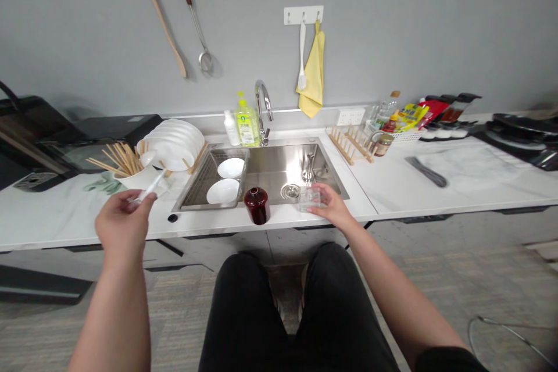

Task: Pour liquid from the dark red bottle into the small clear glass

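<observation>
My left hand (124, 221) is closed on a slim white utensil (151, 185), held slantwise above the left counter; its exact kind I cannot make out. Just beyond it stands a white bowl (142, 179) full of wooden chopsticks (124, 158). My right hand (333, 206) grips a small clear container (309, 199) at the front rim of the sink. Between the two hands, a dark red glossy jar (257, 207) with a narrow neck stands upright on the counter's front edge.
The steel sink (279, 164) holds a wire basket (204, 183) with two white bowls. A faucet (261, 110) and soap bottle (247, 123) stand behind. White plates (172, 142) are racked left; a wooden rack (351, 146), jars and a dark grey utensil (427, 172) lie right.
</observation>
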Available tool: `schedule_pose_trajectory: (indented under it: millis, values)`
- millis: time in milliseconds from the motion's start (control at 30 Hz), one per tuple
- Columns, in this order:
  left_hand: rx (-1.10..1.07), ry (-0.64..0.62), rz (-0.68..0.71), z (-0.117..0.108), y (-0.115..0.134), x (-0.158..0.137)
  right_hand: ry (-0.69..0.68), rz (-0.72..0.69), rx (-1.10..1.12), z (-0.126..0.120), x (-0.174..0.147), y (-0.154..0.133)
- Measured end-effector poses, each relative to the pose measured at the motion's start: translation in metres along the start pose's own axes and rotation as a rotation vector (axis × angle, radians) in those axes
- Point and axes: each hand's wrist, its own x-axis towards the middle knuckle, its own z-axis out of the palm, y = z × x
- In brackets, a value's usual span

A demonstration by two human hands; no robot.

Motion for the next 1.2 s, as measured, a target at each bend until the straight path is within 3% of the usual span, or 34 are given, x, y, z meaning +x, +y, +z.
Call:
schedule_pose_trajectory:
  millis: [67, 167, 267, 367, 500, 800, 1067, 1200]
  values:
    - [-0.273, -0.168, 0.077, 0.010, 0.049, -0.031, 0.008, -0.006, -0.009, 0.003, -0.005, -0.010]
    - [-0.405, -0.668, 0.175, 0.028, 0.113, -0.083, 0.008, -0.018, -0.028, 0.009, -0.015, -0.029]
    - [-0.411, -0.849, 0.319, 0.043, 0.159, -0.120, -0.024, -0.033, -0.039, 0.015, -0.028, -0.049]
    - [-0.290, -0.931, 0.522, 0.057, 0.190, -0.134, -0.038, -0.041, -0.057, 0.019, -0.038, -0.062]
    - [-0.180, -0.953, 0.739, 0.071, 0.215, -0.136, -0.012, -0.077, -0.095, 0.020, -0.046, -0.066]
    - [0.096, -1.035, 0.871, 0.084, 0.240, -0.143, -0.005, -0.130, -0.198, 0.015, -0.048, -0.066]
    - [0.425, -1.210, 1.196, 0.117, 0.273, -0.152, 0.015, -0.097, -0.217, 0.028, -0.043, -0.069]
    - [0.358, -1.308, 1.249, 0.132, 0.276, -0.148, 0.038, -0.085, -0.205, 0.032, -0.038, -0.070]
